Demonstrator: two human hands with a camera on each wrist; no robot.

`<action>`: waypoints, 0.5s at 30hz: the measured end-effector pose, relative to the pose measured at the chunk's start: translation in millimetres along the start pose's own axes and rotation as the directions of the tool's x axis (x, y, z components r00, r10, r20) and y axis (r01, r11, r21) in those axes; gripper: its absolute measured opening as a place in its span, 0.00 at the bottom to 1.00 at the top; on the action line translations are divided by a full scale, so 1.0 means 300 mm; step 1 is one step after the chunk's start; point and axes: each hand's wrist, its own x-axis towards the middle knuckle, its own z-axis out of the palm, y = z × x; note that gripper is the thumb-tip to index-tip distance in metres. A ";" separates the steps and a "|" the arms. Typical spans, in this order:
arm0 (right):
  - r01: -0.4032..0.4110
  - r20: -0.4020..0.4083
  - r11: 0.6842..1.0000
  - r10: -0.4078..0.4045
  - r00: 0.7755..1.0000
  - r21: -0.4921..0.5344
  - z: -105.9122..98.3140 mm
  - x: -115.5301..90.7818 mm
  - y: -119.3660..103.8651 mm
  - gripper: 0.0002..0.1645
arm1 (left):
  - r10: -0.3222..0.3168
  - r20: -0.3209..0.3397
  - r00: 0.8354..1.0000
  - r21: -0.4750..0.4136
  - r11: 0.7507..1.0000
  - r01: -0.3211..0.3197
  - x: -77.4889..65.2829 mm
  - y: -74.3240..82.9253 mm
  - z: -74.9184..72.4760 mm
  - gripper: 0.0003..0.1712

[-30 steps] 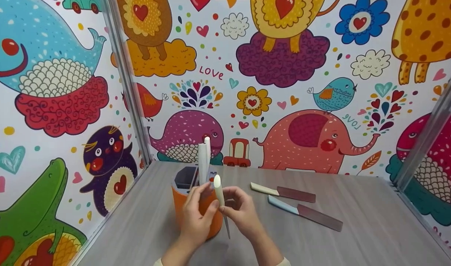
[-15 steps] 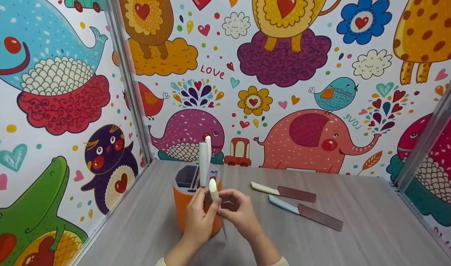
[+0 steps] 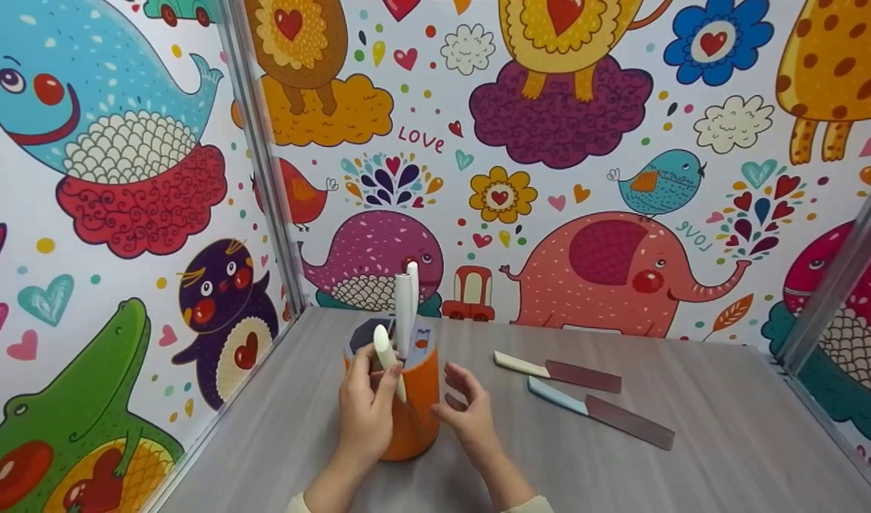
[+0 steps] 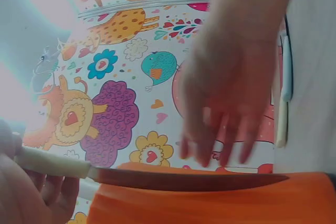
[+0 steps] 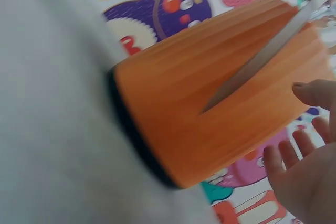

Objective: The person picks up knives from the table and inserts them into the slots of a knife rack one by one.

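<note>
My left hand (image 3: 366, 402) grips the cream handle of a knife (image 3: 385, 353), whose narrow blade points down in front of an orange knife block (image 3: 423, 410). In the left wrist view the knife's blade (image 4: 184, 180) lies along the side of the orange block (image 4: 210, 203). My right hand (image 3: 472, 417) holds nothing; its fingers are loosely bent beside the block's right side. The right wrist view shows the right hand (image 5: 310, 177) with fingers spread near the orange wall. Two white handles (image 3: 403, 310) stand up from slots in the block's grey top.
Right of the block, two broad-bladed knives lie on the grey table (image 3: 720, 406): one with a cream handle (image 3: 522, 364), one with a pale blue handle (image 3: 557, 396). Walls with cartoon animals (image 3: 614, 271) close in the back and sides, joined by metal corner strips.
The right hand has let go of the knife and moved off to the right. The left hand has carried the knife leftward to the front of the block. The head view has shifted slightly.
</note>
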 end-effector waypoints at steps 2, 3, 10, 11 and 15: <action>-0.050 0.038 0.999 0.050 0.998 -0.016 0.005 -0.004 0.035 0.43 | 0.018 -0.014 1.000 -0.027 0.999 -0.018 0.005 0.013 -0.015 0.18; -0.071 0.059 0.997 0.071 0.996 -0.012 0.007 -0.005 0.051 0.45 | 0.029 -0.020 0.999 -0.038 0.999 -0.029 0.009 0.019 -0.025 0.18; -0.058 0.137 0.996 0.066 0.988 -0.061 0.018 -0.012 0.108 0.52 | 0.084 -0.097 0.992 -0.191 0.976 -0.102 0.065 0.080 -0.120 0.19; -0.058 0.138 0.996 0.067 0.988 -0.072 0.020 -0.013 0.110 0.53 | 0.094 -0.116 0.989 -0.221 0.968 -0.117 0.071 0.091 -0.137 0.19; -0.086 0.143 0.990 0.101 0.985 -0.110 0.027 -0.015 0.113 0.56 | 0.172 -0.183 0.968 -0.336 0.914 -0.226 0.097 0.137 -0.183 0.18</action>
